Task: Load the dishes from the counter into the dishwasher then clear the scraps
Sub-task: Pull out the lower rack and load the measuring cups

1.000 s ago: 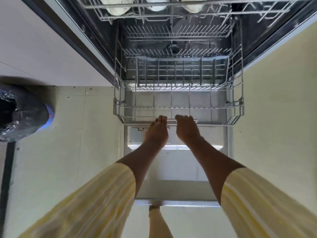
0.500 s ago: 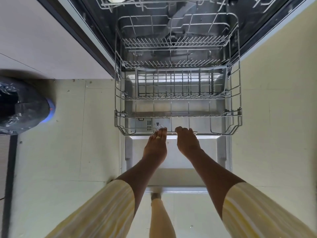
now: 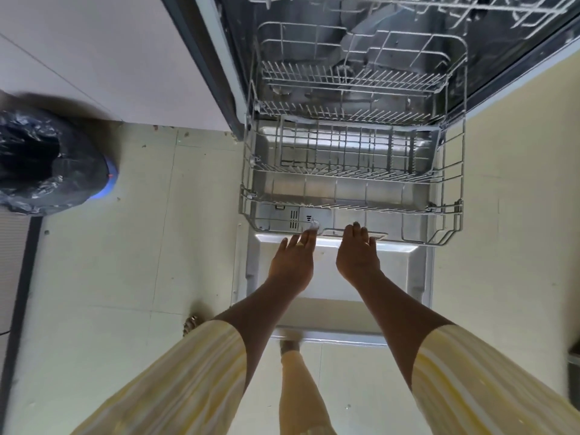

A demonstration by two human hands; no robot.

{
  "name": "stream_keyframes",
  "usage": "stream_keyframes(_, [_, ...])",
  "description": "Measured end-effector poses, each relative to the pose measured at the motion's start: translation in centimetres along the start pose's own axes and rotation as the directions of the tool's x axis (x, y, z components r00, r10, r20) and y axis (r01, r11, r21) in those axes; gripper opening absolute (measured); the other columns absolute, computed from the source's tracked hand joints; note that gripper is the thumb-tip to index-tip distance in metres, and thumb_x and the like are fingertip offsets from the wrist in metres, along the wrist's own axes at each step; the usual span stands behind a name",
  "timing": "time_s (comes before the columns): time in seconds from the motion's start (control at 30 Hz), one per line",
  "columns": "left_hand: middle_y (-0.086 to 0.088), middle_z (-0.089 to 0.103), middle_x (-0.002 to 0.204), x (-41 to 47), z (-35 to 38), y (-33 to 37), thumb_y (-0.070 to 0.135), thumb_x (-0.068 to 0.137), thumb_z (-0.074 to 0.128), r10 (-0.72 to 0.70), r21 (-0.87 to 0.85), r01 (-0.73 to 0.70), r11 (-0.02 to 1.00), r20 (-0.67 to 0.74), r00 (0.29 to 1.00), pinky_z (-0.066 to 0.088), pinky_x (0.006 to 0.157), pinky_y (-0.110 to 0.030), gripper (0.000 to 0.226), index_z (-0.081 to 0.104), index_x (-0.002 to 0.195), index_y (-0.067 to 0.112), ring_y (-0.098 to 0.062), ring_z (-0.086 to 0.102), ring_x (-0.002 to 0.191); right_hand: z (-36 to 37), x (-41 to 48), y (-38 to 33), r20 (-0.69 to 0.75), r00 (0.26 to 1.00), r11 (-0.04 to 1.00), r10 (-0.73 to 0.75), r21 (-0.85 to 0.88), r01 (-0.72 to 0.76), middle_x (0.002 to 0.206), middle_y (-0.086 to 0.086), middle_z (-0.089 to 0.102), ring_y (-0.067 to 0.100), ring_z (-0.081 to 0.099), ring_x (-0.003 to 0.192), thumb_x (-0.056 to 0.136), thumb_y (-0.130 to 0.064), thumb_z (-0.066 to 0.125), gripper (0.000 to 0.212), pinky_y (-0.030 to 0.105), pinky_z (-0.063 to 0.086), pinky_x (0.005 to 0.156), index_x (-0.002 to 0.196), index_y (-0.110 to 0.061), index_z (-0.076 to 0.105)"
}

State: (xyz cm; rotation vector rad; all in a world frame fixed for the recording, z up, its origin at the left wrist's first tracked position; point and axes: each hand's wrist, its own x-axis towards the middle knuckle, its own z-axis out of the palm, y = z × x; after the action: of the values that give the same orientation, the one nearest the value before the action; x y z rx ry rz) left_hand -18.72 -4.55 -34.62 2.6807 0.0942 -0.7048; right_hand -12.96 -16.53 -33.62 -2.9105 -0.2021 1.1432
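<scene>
The dishwasher stands open with its door folded flat in front of me. Its grey wire lower rack is pulled out over the door and holds no dishes. My right hand has its fingers hooked over the handle bar in the rack's front rail. My left hand lies just left of it, fingers straight and spread, the tips touching the rail's edge. At the top of the view shows the edge of the upper rack. No counter dishes are in view.
A round bin lined with a black bag stands on the pale tiled floor at the left. A light cabinet front borders the dishwasher's left side, a cream panel its right. My foot is at the door's near edge.
The lower rack has slid out toward me over the door, both hands moving back with it. My left hand's fingers have straightened and spread.
</scene>
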Motion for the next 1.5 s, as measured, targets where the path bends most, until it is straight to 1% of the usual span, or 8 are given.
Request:
stream_keyframes(0.23, [-0.014, 0.055, 0.131, -6.4, -2.8, -7.1, 0.019, 0.076, 0.001, -0.036, -0.01, 0.035, 0.999, -0.067, 0.997, 0.035, 0.105, -0.042, 0.075, 0.044, 0.137, 0.007, -0.029, 0.056, 0.116, 1.6, -4.1, -6.6, 0.082, 0.985, 0.986, -0.154, -0.047, 0.158, 0.157, 0.006, -0.002, 0.026, 0.003, 0.144, 0.097, -0.013, 0.03, 0.059, 0.04, 0.01, 0.115, 0.149, -0.011, 0.001])
stream_keyframes(0.37, [-0.007, 0.07, 0.103, -10.9, -5.3, -12.3, 0.019, 0.073, 0.04, -0.105, -0.043, 0.102, 0.994, -0.087, 0.991, 0.055, 0.075, -0.03, 0.044, 0.069, 0.105, 0.012, -0.022, 0.068, 0.091, 1.8, -8.0, -12.8, 0.07, 0.976, 0.974, -0.205, -0.082, 0.211, 0.157, 0.006, -0.001, 0.024, 0.001, 0.145, 0.098, -0.016, 0.027, 0.057, 0.04, 0.008, 0.116, 0.149, -0.01, 0.003])
stream_keyframes(0.57, [-0.017, 0.064, 0.114, -19.4, -10.8, -19.6, 0.029, 0.084, 0.043, -0.157, -0.055, 0.149, 0.987, -0.2, 0.967, 0.054, 0.084, -0.038, 0.044, 0.054, 0.117, 0.003, -0.033, 0.062, 0.105, -1.7, -14.5, -24.2, -0.071, 0.903, 0.895, -0.424, -0.189, 0.405, 0.143, 0.025, 0.036, 0.043, 0.039, 0.129, 0.09, -0.011, 0.033, 0.048, 0.056, 0.04, 0.099, 0.133, 0.01, 0.039])
stream_keyframes(0.73, [-0.014, 0.067, 0.11, -24.6, -18.7, -24.4, 0.035, 0.079, 0.046, -0.321, -0.09, 0.308, 0.947, -0.265, 0.909, 0.056, 0.076, -0.037, 0.045, 0.054, 0.113, 0.006, -0.03, 0.066, 0.1, -7.6, -20.2, -33.2, -0.019, 0.894, 0.879, -0.447, -0.194, 0.435, 0.157, 0.007, -0.005, 0.023, -0.003, 0.145, 0.099, -0.02, 0.024, 0.056, 0.039, 0.005, 0.116, 0.149, -0.009, 0.0])
stream_keyframes(0.97, [-0.01, 0.069, 0.108, -30.2, -29.4, -29.0, 0.04, 0.056, 0.083, -0.377, -0.075, 0.387, 0.919, -0.451, 0.809, 0.055, 0.077, -0.032, 0.057, 0.071, 0.101, 0.007, -0.025, 0.068, 0.098, -15.0, -25.2, -43.6, -0.11, 0.824, 0.817, -0.556, -0.256, 0.517, 0.156, 0.006, -0.012, 0.022, -0.009, 0.144, 0.1, -0.021, 0.022, 0.057, 0.037, -0.001, 0.116, 0.148, -0.008, -0.006])
stream_keyframes(1.17, [-0.015, 0.035, 0.146, -31.4, -36.8, -31.5, 0.033, 0.09, 0.055, -0.369, -0.11, 0.379, 0.919, -0.58, 0.726, 0.031, 0.109, -0.039, 0.059, 0.043, 0.135, -0.003, -0.034, 0.034, 0.136, -19.8, -26.4, -48.5, -0.153, 0.758, 0.76, -0.634, -0.309, 0.572, 0.156, 0.009, -0.013, 0.024, -0.01, 0.144, 0.099, -0.02, 0.024, 0.058, 0.037, -0.002, 0.116, 0.148, -0.007, -0.003])
stream_keyframes(1.3, [-0.01, 0.066, 0.115, -30.5, -42.1, -33.4, 0.049, 0.054, 0.083, -0.388, -0.094, 0.405, 0.909, -0.545, 0.743, 0.05, 0.088, -0.029, 0.071, 0.069, 0.108, 0.004, -0.023, 0.063, 0.108, -23.6, -25.3, -51.2, -0.214, 0.711, 0.735, -0.67, -0.322, 0.596, 0.156, 0.01, -0.01, 0.026, -0.008, 0.144, 0.098, -0.018, 0.027, 0.058, 0.037, 0.0, 0.116, 0.149, -0.007, 0.0])
stream_keyframes(1.5, [-0.006, -0.003, 0.158, -26.6, -50.2, -36.8, 0.032, 0.102, 0.029, -0.418, -0.235, 0.353, 0.906, -0.629, 0.656, 0.004, 0.117, -0.035, 0.058, 0.005, 0.149, 0.008, -0.024, -0.006, 0.145, -31.5, -21.5, -57.3, -0.279, 0.634, 0.689, -0.721, -0.381, 0.616, 0.156, 0.011, -0.01, 0.027, -0.008, 0.144, 0.1, -0.02, 0.028, 0.057, 0.038, 0.002, 0.116, 0.148, -0.006, 0.001])
